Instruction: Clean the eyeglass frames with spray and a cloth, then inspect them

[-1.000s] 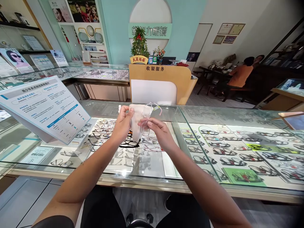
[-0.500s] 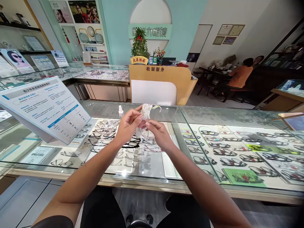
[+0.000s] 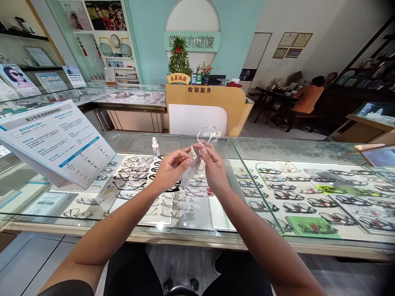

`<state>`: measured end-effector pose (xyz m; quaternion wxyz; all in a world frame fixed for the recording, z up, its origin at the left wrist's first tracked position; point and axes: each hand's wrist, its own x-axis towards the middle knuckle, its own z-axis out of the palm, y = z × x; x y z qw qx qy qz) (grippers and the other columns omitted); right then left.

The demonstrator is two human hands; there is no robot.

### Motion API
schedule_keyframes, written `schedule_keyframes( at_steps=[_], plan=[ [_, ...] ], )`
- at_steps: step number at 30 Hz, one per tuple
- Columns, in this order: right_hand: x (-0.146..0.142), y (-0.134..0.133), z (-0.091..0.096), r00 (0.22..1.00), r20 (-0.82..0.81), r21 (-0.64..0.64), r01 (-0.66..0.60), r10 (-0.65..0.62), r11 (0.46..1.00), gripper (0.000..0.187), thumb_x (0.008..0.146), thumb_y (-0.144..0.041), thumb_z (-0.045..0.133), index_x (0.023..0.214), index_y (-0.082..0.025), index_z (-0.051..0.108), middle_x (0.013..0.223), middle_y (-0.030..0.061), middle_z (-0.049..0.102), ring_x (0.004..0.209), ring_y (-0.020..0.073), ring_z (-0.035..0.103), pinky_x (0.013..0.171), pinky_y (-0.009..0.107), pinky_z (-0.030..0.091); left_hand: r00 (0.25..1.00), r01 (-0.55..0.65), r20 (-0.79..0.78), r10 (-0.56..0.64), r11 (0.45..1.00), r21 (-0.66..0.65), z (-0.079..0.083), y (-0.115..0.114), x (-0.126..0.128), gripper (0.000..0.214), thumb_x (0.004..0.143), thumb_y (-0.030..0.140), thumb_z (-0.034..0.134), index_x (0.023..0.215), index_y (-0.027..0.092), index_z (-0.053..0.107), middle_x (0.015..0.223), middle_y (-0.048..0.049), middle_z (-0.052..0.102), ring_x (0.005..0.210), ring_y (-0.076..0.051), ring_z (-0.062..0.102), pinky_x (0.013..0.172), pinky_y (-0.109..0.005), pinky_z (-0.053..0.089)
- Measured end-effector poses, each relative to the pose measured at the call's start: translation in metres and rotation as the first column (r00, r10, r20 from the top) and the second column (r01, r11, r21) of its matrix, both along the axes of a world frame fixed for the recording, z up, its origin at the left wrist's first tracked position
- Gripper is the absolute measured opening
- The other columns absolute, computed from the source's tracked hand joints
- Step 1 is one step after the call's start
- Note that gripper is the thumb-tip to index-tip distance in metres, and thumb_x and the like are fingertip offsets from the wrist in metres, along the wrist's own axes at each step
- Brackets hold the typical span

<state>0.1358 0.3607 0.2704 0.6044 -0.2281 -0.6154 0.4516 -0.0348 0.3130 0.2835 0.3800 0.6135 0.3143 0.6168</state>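
My left hand (image 3: 173, 168) is drawn narrow, thumb and fingers pinching a pale cloth (image 3: 187, 179) that hangs down in a loose fold. My right hand (image 3: 215, 166) is narrow too, thumb and fingers gripping a pair of clear glasses (image 3: 206, 135) close to the middle of the frame. The glasses are up in the air above the glass worktop (image 3: 184, 225), between my hands and turned so that one rounded rim stands above my fingertips. The other rim is partly hidden by my fingers and the cloth, so I cannot tell how far the cloth wraps around it.

Just beyond my left hand, a small white bottle (image 3: 155, 147) stands upright on the worktop. Under the glass, rows of spectacle frames (image 3: 286, 195) lie to my right, one of them on a green card (image 3: 295, 225). A large printed stand (image 3: 58, 142) leans at my left.

Farther off, across the floor, a leafy plant (image 3: 179, 59) stands on a wooden desk (image 3: 197, 96). Over to the right, well apart from me, a person in an orange top (image 3: 308, 98) sits beside a dark table (image 3: 265, 92).
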Motion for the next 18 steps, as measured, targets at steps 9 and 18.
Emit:
schedule_keyframes(
  at_steps=[9,18],
  plan=[
    [-0.003,-0.012,0.006,0.996,0.01,-0.049,-0.087,0.087,0.995,0.038,0.101,-0.067,0.074,0.113,-0.034,0.09,0.131,0.0048,0.082,0.139,0.0292,0.065,0.125,0.048,0.046,0.99,-0.018,0.137,0.039,0.988,-0.154,0.001,-0.002,0.005,0.05,0.079,0.055,0.1,0.093,0.02,0.067,0.087,-0.0014,0.079,0.07,-0.011,0.065,0.068,-0.024,0.049],
    [-0.002,-0.016,0.008,0.991,0.024,-0.054,-0.127,0.128,0.99,0.039,0.098,-0.07,0.077,0.109,-0.036,0.091,0.122,0.0044,0.082,0.127,0.0281,0.069,0.118,0.047,0.05,0.983,0.185,0.075,-0.17,0.925,-0.331,0.005,-0.001,0.001,0.065,0.079,0.069,0.096,0.108,0.017,0.07,0.078,0.0019,0.069,0.066,-0.01,0.057,0.062,-0.022,0.04]
  ],
)
